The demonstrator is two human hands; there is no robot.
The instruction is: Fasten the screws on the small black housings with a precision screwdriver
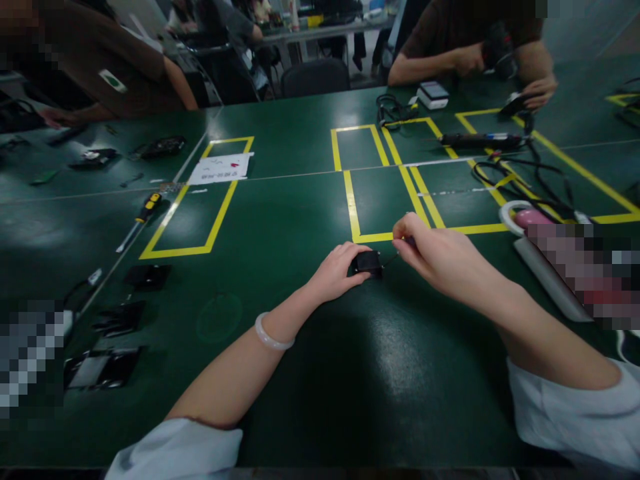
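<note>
My left hand point(345, 268) is closed around a small black box-shaped part point(369, 264) and steadies it on the green table point(310, 400). Thumb and fingers grip it from the left. Just right of the part, my right hand point(420, 247) pinches a thin tool with a dark handle and a slim metal shaft point(391, 259), which looks like a small screwdriver. Its shaft points at the right side of the black part; whether the tip touches it I cannot tell.
Left are a yellow-black screwdriver point(149, 208), a paper label point(220, 168) and several black parts point(145, 275). Yellow tape point(353, 207) marks the table. Right lie black cables point(545, 183) and an electric screwdriver point(480, 140). Across the table a person point(465, 60) holds a drill.
</note>
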